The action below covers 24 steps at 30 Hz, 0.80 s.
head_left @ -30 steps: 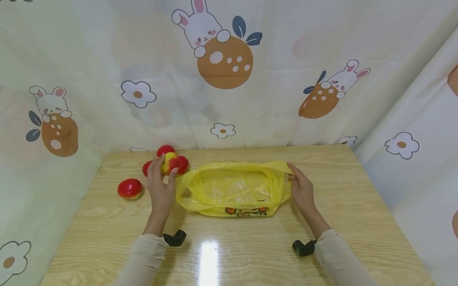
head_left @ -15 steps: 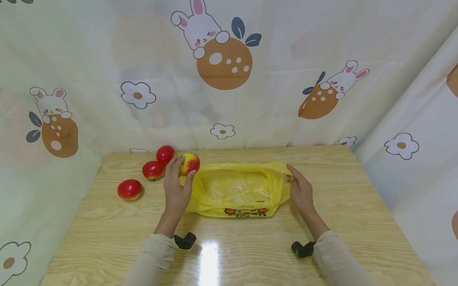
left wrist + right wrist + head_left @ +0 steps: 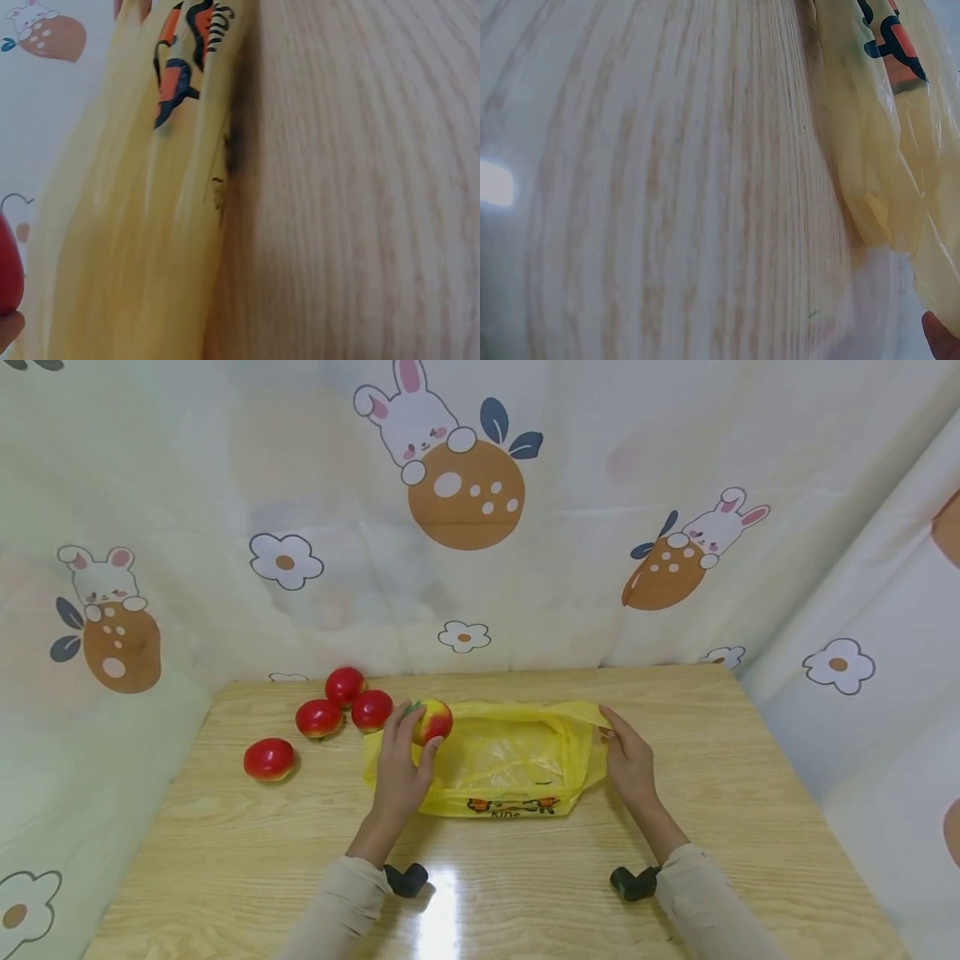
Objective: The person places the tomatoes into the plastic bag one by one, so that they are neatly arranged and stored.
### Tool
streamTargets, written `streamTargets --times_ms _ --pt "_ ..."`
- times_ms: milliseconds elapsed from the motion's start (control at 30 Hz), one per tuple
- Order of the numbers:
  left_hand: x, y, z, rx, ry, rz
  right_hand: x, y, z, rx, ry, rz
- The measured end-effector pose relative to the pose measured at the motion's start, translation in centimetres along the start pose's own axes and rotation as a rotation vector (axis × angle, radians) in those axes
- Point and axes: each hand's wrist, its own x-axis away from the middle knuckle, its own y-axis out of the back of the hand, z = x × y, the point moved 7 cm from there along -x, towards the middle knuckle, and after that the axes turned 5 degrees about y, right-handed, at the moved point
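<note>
In the head view, my left hand pinches a red-and-yellow apple between thumb and fingers, over the left part of a yellow plastic bag. A bit of green shows at the apple's top. On the right, my right hand holds the bag's edge, and the mouth is spread wide. The left wrist view catches the apple's red side with a thumb tip below it, beside the bag. A fingertip lies at the bag's edge in the right wrist view.
Several red apples lie at the table's back left: one at the rear, others in front of it, and one apart nearer the left edge. A patterned curtain hangs behind the wooden table.
My left hand has carried the apple rightward from the cluster of red apples to above the bag. The bag's left handle has folded down. My right hand has kept its hold.
</note>
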Motion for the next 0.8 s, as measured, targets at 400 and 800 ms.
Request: streamTargets --times_ms 400,800 --pt "0.9 -2.1 0.4 -0.022 0.015 0.092 0.1 -0.3 -0.5 -0.002 -0.011 0.002" --pt "1.8 -3.8 0.3 -0.029 0.006 0.203 0.3 -0.5 -0.6 -0.004 -0.002 -0.008"
